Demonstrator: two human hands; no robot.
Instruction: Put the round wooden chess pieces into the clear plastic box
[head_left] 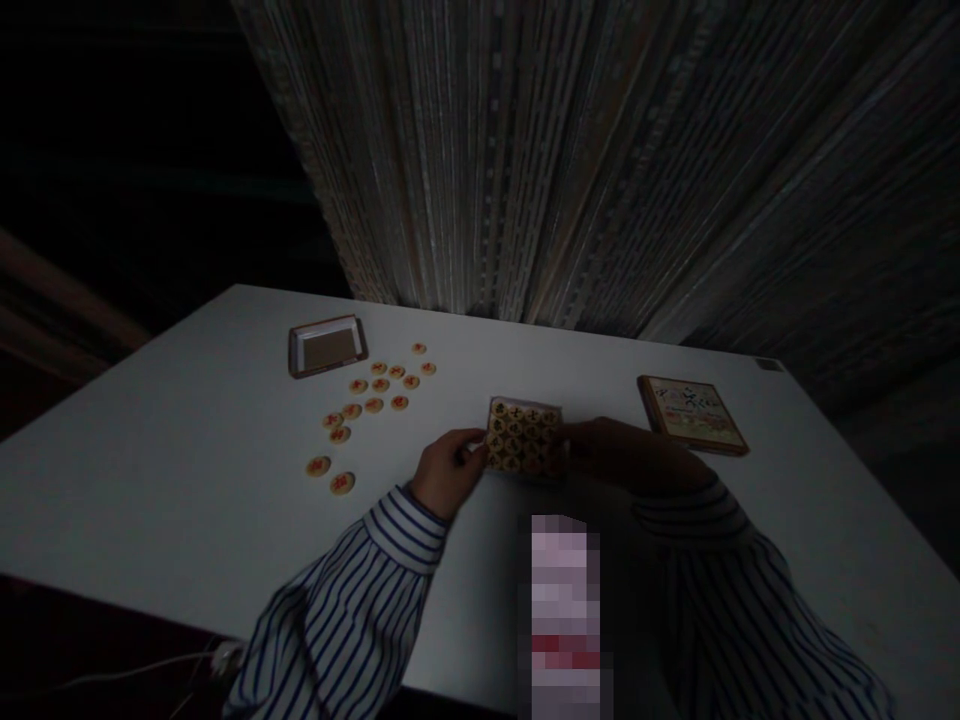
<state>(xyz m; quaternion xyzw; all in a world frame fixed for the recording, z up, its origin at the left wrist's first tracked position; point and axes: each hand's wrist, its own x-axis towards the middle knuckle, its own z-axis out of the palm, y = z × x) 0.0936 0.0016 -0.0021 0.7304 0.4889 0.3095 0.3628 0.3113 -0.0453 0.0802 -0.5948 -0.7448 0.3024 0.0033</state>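
Observation:
A small box [526, 401] filled with rows of round Chinese chess pieces [514, 428], marked with dark characters, lies in front of me on the white table. My left hand [450, 470] is closed on the left side of this box, with the thumb near its front corner. At the right side, my right hand [611, 455] grips the edge, its fingers deep in shadow. Left of the box lie several loose chess pieces [373, 405] with red characters, scattered in a slanting line.
An open, shallow tray-like case [291, 360] lies at the back left of the table [187, 450]. A flat box with a printed lid [694, 412] rests at the right. Behind the table hangs a string curtain [510, 180]. A white cable [150, 665] runs below the front left edge.

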